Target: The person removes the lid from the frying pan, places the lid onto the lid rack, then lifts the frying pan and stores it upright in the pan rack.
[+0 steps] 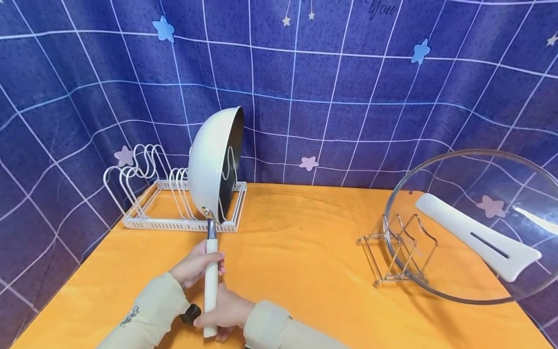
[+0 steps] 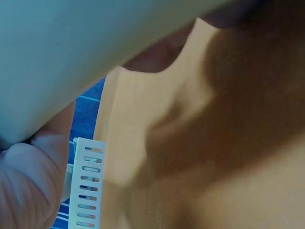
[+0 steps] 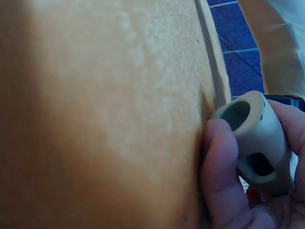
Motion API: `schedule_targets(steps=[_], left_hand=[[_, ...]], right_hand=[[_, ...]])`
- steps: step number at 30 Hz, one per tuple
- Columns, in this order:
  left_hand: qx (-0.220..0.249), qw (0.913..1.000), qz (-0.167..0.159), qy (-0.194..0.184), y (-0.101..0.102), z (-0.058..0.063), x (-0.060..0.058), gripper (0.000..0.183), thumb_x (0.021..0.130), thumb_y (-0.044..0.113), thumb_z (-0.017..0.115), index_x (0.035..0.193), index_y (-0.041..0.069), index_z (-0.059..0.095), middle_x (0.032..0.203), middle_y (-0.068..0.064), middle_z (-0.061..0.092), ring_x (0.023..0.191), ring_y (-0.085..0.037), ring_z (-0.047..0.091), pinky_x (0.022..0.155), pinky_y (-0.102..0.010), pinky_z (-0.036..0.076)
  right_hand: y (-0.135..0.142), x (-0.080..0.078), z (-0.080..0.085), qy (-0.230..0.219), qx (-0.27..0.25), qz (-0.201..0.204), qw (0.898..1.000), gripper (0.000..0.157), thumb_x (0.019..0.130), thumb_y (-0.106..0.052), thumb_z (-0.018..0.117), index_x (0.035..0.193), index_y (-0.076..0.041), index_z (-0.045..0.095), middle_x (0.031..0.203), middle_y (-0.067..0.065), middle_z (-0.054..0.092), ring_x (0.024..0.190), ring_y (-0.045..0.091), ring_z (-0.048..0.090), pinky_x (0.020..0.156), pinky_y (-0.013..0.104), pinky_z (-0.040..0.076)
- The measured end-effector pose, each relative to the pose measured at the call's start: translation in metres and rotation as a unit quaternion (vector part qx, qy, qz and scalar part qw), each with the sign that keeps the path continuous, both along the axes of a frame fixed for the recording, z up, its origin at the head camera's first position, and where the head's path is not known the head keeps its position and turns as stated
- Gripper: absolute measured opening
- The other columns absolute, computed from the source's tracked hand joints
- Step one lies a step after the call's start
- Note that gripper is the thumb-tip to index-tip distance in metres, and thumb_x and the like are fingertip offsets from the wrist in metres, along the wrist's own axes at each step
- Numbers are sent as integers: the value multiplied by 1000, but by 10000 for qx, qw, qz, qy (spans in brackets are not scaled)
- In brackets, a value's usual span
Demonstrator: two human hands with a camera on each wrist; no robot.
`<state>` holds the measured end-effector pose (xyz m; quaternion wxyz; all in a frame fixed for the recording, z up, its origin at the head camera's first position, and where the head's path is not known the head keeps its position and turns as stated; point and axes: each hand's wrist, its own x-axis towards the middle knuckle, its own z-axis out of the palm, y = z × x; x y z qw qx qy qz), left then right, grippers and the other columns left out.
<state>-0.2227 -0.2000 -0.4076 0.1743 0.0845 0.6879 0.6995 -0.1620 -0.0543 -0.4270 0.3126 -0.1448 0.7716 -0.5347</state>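
Note:
A wok point(image 1: 209, 155), white outside and dark inside, stands on its edge among the wires of a white dish rack point(image 1: 174, 224). Its long white handle point(image 1: 211, 281) points toward me. My left hand point(image 1: 196, 264) grips the middle of that handle, thumb across the top. Lower down, my right hand point(image 1: 231, 308) holds the handle near its end. In the right wrist view, fingers point(image 3: 221, 162) curl round the hollow handle end point(image 3: 264, 138). The left wrist view shows the handle point(image 2: 71, 52) close up, with part of the hand beneath. Whether the wok's underside touches the rack's base is hidden.
At the right, a large glass lid point(image 1: 471, 152) with a white grip point(image 1: 479, 237) stands upright in a small metal wire rack point(image 1: 403, 277). An orange cloth point(image 1: 305, 252) covers the table. Behind hangs a blue gridded curtain point(image 1: 322, 121).

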Motion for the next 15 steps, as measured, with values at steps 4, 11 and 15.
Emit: schedule_targets(steps=[4,11,15], left_hand=[[-107,9999,17,-35,-1,1,1,34,93,2,46,114,-6,21,78,-8,56,67,-14,62,71,-33,56],[-351,9993,-25,-155,-2,4,0,39,93,3,48,118,-7,19,84,-8,51,66,-17,64,71,-37,57],[-452,9988,-49,-191,-2,7,-2,40,93,4,48,118,-6,18,84,-9,50,66,-16,63,70,-38,57]], right_hand=[[0,1,0,43,-40,3,10000,33,77,-13,76,87,-7,45,52,8,54,32,11,44,30,22,40],[3,2,3,-93,-124,67,9999,35,80,-15,76,91,-8,44,55,8,54,33,12,45,30,23,40],[3,1,4,-175,-219,75,9996,36,80,-14,75,93,-8,42,55,8,54,33,13,45,30,23,40]])
